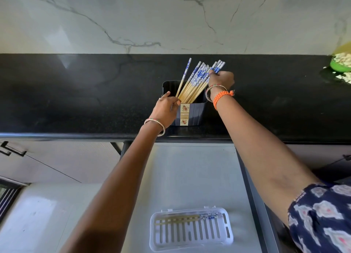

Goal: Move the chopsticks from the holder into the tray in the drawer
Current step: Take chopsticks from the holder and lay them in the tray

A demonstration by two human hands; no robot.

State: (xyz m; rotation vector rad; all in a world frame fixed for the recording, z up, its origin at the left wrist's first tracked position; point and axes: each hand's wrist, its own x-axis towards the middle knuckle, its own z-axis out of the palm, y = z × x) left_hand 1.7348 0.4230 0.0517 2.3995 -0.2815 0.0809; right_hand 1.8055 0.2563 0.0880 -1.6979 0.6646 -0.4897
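Note:
A dark blue holder (191, 115) stands near the front edge of the black counter. Several bamboo chopsticks (193, 81) with blue-and-white tops lean out of it to the right. My left hand (167, 108) grips the holder's left side. My right hand (221, 79) pinches the patterned tops of a few chopsticks at the right of the bunch. Below, the open drawer (190, 176) holds a white slotted tray (190, 231), and chopsticks (188, 219) lie along the tray's far side.
The black counter (76, 100) runs across the view under a marble wall. A green bowl (340, 63) with pale pieces sits at the far right, some spilled beside it. Cabinet fronts with black handles (11, 150) flank the drawer.

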